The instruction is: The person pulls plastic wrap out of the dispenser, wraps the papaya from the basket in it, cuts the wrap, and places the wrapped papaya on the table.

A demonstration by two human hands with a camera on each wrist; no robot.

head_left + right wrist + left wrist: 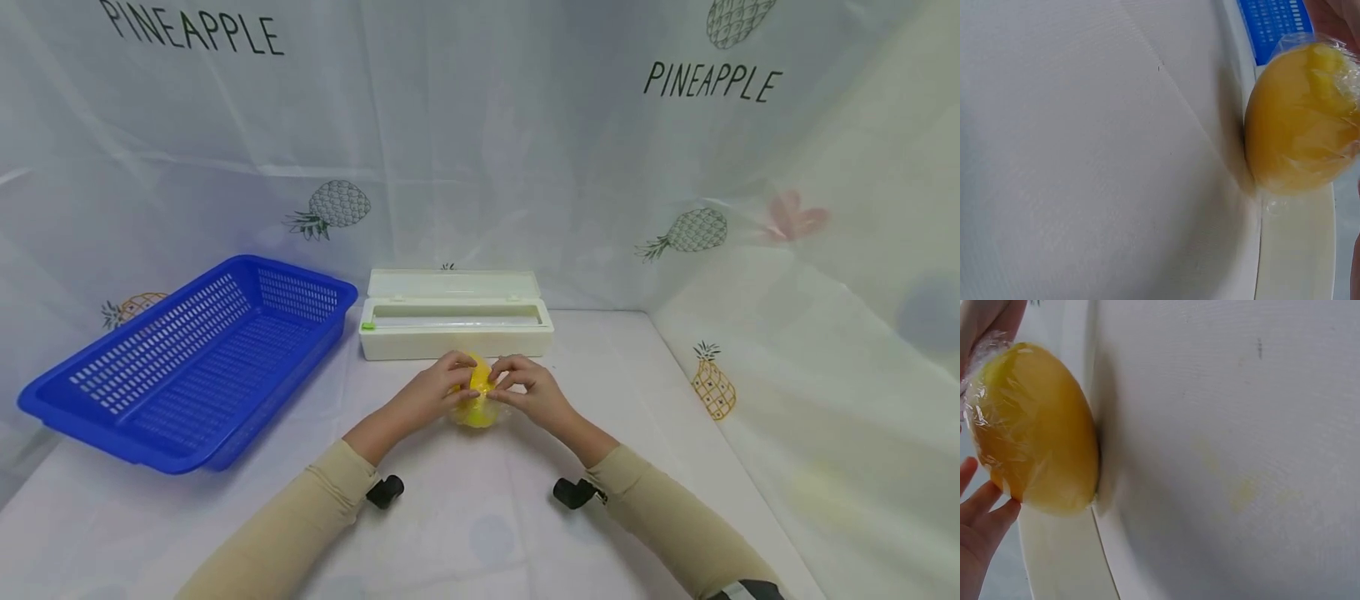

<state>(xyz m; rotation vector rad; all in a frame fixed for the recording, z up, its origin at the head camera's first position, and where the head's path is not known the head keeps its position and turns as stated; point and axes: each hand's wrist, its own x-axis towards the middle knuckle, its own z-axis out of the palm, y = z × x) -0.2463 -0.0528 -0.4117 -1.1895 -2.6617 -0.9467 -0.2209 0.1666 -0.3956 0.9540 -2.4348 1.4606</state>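
Note:
A smooth, oval yellow fruit (478,410), its exact kind unclear, is wrapped in clear cling film (1294,41) on the white table. My left hand (437,390) is at its left side, with fingertips (1005,511) touching the wrapped surface. From the other side, my right hand (531,388) pinches the film over the top of the fruit. Both hands' fingers meet near the gathered film, which is crinkled there. Directly behind stands a white cling film box (457,345) with its lid raised and a green slider at the left end.
A blue perforated plastic basket (217,454) stands at the left, slightly angled. Behind the table hangs a pale curtain (480,167) printed with pineapples, which also runs along the right side.

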